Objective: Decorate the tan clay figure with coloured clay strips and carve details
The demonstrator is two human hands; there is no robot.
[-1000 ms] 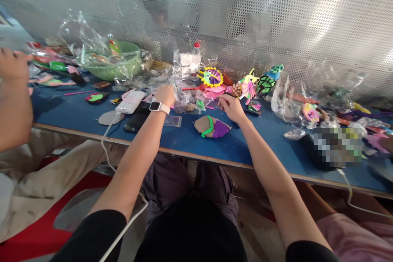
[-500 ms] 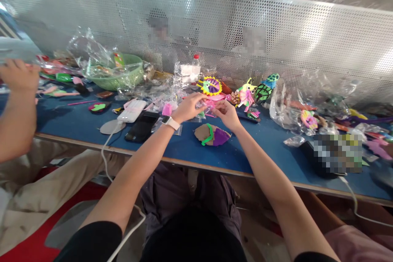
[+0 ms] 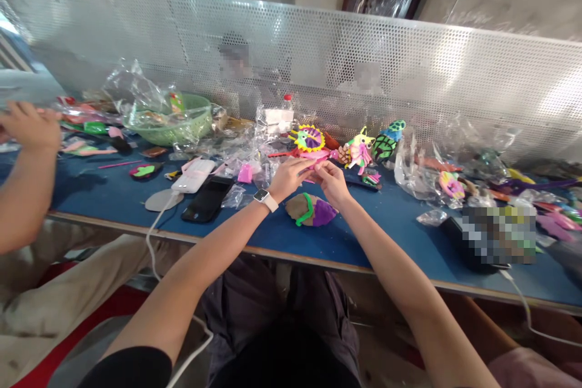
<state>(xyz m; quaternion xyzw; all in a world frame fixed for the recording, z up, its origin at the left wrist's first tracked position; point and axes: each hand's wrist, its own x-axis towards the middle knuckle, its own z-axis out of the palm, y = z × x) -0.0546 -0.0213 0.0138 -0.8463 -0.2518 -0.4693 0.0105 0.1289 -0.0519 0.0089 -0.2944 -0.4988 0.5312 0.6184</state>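
Note:
My left hand [image 3: 288, 177], with a watch on its wrist, and my right hand [image 3: 333, 182] meet above the table, fingertips together. Both are closed around a bit of pink modelling clay [image 3: 317, 156], largely hidden by the fingers. Just below them on the table lies a leaf-shaped cardboard piece [image 3: 297, 208], part covered in purple clay [image 3: 324, 212] with a green clay strip [image 3: 308, 209] across it. Beyond my hands stand a yellow-fringed clay figure [image 3: 309, 138], a cat-eared clay figure [image 3: 361, 150] and a green-and-black clay turtle shape [image 3: 385, 144].
To the left are a black phone [image 3: 207, 199], a white power bank [image 3: 193, 176] with a cable and a green basket [image 3: 175, 127] of plastic wrap. A co-worker's hand [image 3: 31, 124] is at far left. A black device [image 3: 473, 248] stands right. A perforated metal screen [image 3: 318, 60] runs behind.
My hands have drawn closer together, and my left fingers now reach across to the right fingertips. The view has tilted slightly upward. The cardboard piece stays on the table.

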